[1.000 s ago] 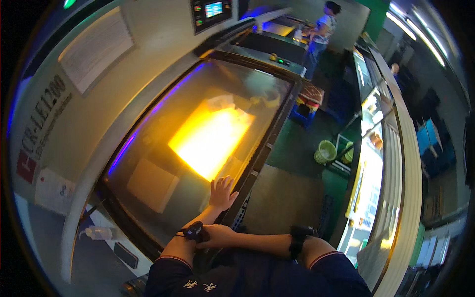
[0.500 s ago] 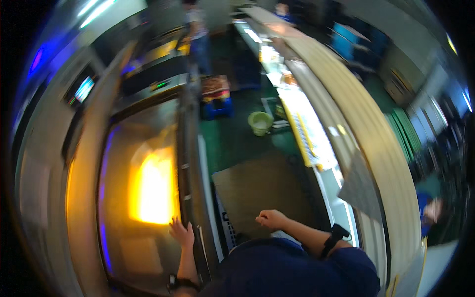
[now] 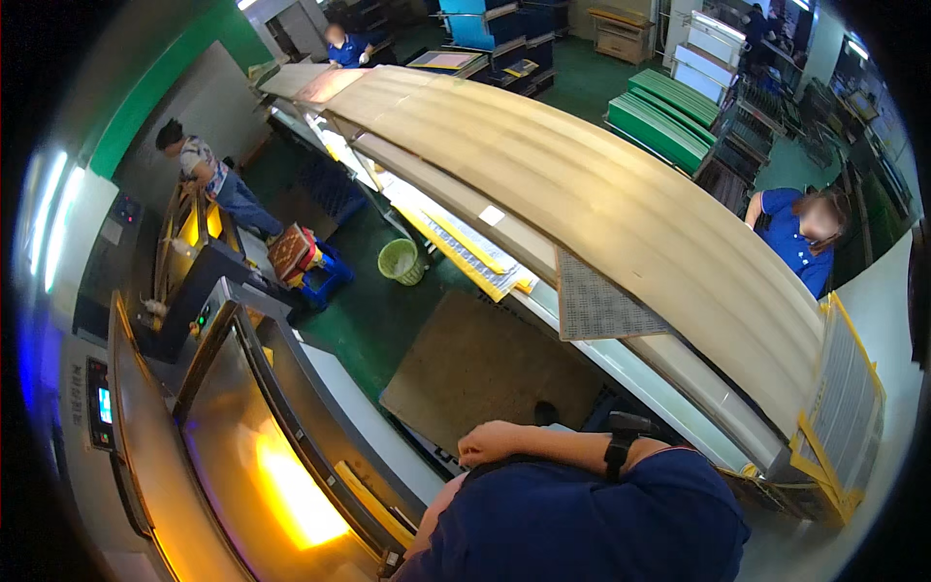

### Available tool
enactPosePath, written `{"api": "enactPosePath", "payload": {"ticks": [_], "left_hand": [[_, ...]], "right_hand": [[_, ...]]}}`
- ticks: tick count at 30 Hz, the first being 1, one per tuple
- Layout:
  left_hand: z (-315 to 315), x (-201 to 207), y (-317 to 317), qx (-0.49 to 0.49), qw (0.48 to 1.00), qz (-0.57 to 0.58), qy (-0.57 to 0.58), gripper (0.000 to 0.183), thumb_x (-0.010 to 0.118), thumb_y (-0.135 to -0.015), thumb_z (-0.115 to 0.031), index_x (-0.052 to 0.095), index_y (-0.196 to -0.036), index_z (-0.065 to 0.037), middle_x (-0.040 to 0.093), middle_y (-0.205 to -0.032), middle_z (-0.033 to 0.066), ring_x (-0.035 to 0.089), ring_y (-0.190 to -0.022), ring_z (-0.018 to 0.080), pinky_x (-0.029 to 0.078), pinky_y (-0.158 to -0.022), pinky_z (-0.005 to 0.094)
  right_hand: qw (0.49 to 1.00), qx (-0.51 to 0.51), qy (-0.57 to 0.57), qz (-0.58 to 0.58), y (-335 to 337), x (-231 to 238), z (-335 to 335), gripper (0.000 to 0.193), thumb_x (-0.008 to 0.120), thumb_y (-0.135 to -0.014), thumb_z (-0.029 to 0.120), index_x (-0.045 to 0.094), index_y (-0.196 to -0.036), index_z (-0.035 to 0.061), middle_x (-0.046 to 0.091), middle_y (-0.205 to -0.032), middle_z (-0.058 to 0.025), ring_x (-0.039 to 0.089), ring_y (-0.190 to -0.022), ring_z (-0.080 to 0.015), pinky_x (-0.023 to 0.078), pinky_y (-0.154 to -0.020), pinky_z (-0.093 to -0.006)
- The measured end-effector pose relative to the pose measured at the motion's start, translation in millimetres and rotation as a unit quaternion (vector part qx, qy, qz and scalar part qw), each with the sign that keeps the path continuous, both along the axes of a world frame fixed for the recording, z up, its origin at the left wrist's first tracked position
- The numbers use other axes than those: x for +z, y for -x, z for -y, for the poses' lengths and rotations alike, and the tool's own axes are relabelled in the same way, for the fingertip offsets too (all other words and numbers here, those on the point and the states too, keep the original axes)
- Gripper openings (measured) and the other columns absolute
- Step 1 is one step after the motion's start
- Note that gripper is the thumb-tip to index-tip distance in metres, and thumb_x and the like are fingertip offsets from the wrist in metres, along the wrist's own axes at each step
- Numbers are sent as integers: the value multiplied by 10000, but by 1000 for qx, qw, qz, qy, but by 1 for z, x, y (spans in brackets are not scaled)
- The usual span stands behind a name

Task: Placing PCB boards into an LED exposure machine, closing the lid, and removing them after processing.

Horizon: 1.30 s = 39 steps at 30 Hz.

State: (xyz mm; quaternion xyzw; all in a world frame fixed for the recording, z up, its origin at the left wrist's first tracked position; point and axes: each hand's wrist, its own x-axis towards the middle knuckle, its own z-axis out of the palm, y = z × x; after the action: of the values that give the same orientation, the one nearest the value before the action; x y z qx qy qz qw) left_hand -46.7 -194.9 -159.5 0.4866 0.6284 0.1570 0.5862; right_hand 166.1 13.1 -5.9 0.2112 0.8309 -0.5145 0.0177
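Observation:
My right hand [image 3: 485, 443] is held in front of my body with its fingers curled in, and nothing shows in it. A black band [image 3: 618, 453] is on the right forearm. My left arm [image 3: 438, 509] goes down beside my dark blue shirt, and its hand is out of sight below. Nearest on the left is a machine with a flat dark-framed panel [image 3: 218, 441] that glows bright yellow in its middle. A yellow strip [image 3: 373, 506] lies along the machine's edge, close to my left arm.
A long pale cover [image 3: 582, 165] curves over a bench on the right, with a grey mesh sheet [image 3: 601, 301] hanging off it. A green basket [image 3: 400, 262] and a blue stool [image 3: 325, 281] stand on the floor. Co-workers are at the far left [image 3: 208, 179], far back [image 3: 344, 48] and right [image 3: 795, 238].
The view has swung to the right. My left hand, earlier spread over the glowing panel, has left the picture. My right hand has come closer to my body, still curled.

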Motion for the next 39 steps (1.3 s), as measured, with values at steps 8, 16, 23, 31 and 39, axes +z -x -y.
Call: {"api": "enactPosePath", "payload": {"ticks": [8, 16, 23, 31, 39], "left_hand": [[-32, 11, 51, 156, 966, -205, 32, 539, 610, -931, -361, 560, -1317, 12, 669, -1203, 193, 633, -1133, 288, 478, -984, 379], [-2, -57, -5, 117, 989, -78, 44, 521, 615, -933, -375, 593, -1281, 11, 671, -1203, 185, 635, -1133, 290, 485, -970, 371], [-6, -84, -12, 84, 995, -31, 43, 531, 616, -932, -385, 592, -1285, 11, 664, -1218, 186, 631, -1142, 295, 484, -971, 372], [-58, -54, -4, 94, 986, -116, 77, 557, 613, -935, -400, 577, -1317, 3, 644, -1263, 193, 613, -1178, 297, 471, -995, 375], [-114, -12, -36, -46, 986, -136, 90, 576, 610, -945, -380, 534, -1358, 14, 625, -1300, 198, 607, -1193, 290, 468, -1003, 364]], "right_hand": [[1000, 5, -6, -15, -45, -4, -42, 399, 550, -960, 473, 677, -968, 95, 698, -866, -146, 660, -814, -362, 498, -709, -464], [998, -19, 4, -67, -61, -5, -66, 357, 556, -974, 405, 671, -950, 68, 696, -866, -144, 661, -812, -349, 493, -694, -458], [984, -76, 72, -146, -77, 39, -80, 273, 632, -958, 312, 662, -927, 43, 675, -815, -102, 642, -737, -222, 483, -656, -363], [821, -340, 236, -393, -129, 59, -86, 549, 702, -902, 189, 484, -1393, 72, 637, -1176, -101, 617, -880, -135, 503, -772, -274], [539, -468, 531, -455, -90, 116, -200, 698, 368, -994, 631, 489, -1366, 52, 614, -1294, -123, 665, -915, -228, 494, -737, -348]]}}
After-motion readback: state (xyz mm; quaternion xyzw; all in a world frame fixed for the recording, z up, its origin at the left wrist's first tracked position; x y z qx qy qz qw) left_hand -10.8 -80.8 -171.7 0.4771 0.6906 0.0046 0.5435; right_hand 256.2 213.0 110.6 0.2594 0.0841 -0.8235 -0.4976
